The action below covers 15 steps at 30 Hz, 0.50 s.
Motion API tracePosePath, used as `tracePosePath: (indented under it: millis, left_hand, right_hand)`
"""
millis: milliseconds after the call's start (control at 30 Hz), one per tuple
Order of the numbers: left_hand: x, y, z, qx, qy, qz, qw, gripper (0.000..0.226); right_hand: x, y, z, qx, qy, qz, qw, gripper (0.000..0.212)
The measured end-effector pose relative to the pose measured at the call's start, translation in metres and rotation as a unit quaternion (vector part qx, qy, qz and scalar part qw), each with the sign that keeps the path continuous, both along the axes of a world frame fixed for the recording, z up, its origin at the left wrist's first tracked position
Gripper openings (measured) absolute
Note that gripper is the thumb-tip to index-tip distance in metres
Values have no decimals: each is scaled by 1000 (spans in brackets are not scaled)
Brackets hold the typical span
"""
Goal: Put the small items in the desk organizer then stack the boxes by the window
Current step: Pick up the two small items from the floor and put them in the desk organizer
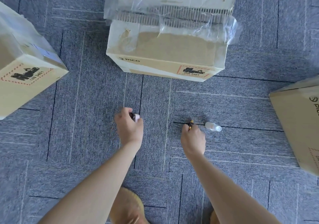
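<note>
My left hand [129,128] is closed around a small item with a pale pink end and a dark part [135,117], low over the carpet. My right hand [193,138] pinches a small dark and gold item [190,125] touching the floor. A small clear bottle [213,126] lies on its side just right of that hand. A taped cardboard box [164,54] with torn tape stands ahead of both hands. A second box [25,78] sits at the left, a third box [300,123] at the right edge. No desk organizer is in view.
Grey-blue carpet tiles [86,120] cover the floor between the three boxes. My knees [127,208] show at the bottom of the view.
</note>
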State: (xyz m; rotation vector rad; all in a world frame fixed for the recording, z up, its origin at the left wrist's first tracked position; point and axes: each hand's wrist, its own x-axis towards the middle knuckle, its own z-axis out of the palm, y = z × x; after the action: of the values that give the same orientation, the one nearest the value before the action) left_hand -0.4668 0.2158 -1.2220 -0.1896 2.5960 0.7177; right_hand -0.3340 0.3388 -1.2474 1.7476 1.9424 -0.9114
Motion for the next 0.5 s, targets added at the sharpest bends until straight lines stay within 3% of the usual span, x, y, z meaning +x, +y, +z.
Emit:
tracePosePath:
  millis: [267, 367, 500]
  left_hand:
    - [24, -15, -1, -62, 7, -118, 991, 53]
    - [18, -19, -2, -89, 0, -150, 985, 46]
    - [8, -11, 11, -70, -46, -85, 993, 28]
  right_hand:
    - [15, 6, 8, -11, -98, 82, 992, 55]
    - [16, 6, 3, -44, -33, 75, 996, 41]
    - [29, 2, 12, -107, 41, 44, 992, 34]
